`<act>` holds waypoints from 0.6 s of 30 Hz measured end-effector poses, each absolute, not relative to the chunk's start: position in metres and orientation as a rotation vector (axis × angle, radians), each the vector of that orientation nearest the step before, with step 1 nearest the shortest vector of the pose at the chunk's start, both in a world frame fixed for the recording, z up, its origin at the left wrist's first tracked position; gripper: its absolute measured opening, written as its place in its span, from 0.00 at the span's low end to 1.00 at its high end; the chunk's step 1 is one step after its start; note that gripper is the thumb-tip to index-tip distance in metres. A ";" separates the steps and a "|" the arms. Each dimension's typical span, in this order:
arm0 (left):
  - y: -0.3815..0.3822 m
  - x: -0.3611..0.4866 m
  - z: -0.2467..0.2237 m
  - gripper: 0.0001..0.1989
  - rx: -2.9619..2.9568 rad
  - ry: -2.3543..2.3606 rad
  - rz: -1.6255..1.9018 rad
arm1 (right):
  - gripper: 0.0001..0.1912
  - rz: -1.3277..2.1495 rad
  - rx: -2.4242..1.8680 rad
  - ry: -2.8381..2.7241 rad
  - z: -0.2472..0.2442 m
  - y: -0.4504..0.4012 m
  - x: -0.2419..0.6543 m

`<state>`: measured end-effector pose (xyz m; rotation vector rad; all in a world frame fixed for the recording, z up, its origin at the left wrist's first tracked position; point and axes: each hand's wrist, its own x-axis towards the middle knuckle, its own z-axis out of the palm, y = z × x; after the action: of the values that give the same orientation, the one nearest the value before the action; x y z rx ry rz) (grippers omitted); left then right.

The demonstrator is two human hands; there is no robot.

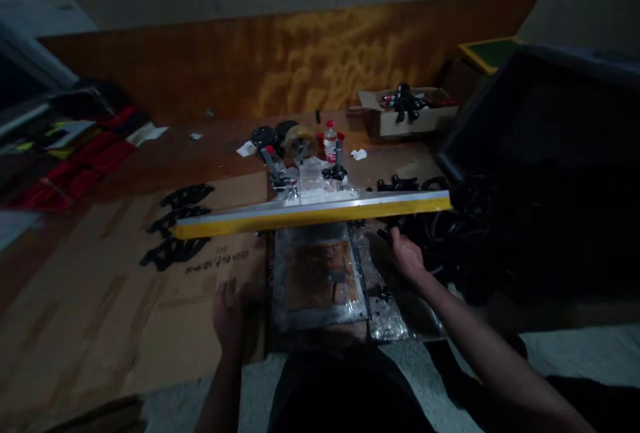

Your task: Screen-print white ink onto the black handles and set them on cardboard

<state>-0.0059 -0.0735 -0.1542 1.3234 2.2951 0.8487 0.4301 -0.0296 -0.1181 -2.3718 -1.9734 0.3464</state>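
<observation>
My left hand is low over the cardboard, its fingers blurred and partly curled. To the right, my right hand has its fingers bent around a small black part, beside a pile of black parts. A long yellow-edged bar crosses the view in front of a work fixture. Between my hands lies a plastic-covered board with a brown patch. Several black parts are laid out on the cardboard at the left.
Behind the bar stand tape rolls and a red-capped bottle. An open cardboard box holds black items at the back right. A large black bin stands at the right. Red bundles lie at the far left.
</observation>
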 end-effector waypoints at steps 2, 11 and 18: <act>-0.068 0.009 -0.135 0.30 1.167 2.234 1.048 | 0.15 0.498 -1.991 -2.019 -0.119 -0.030 0.411; 0.012 0.062 -0.007 0.18 1.201 1.555 1.657 | 0.17 0.398 -1.303 -2.435 -0.135 -0.022 0.297; 0.004 0.073 0.032 0.19 1.338 1.365 1.405 | 0.15 0.301 -1.455 -2.379 -0.121 -0.030 0.309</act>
<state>0.0731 0.0043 0.0323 1.3382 1.3652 1.4051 0.3093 -0.0301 -0.1206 -1.4547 -2.3787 0.3009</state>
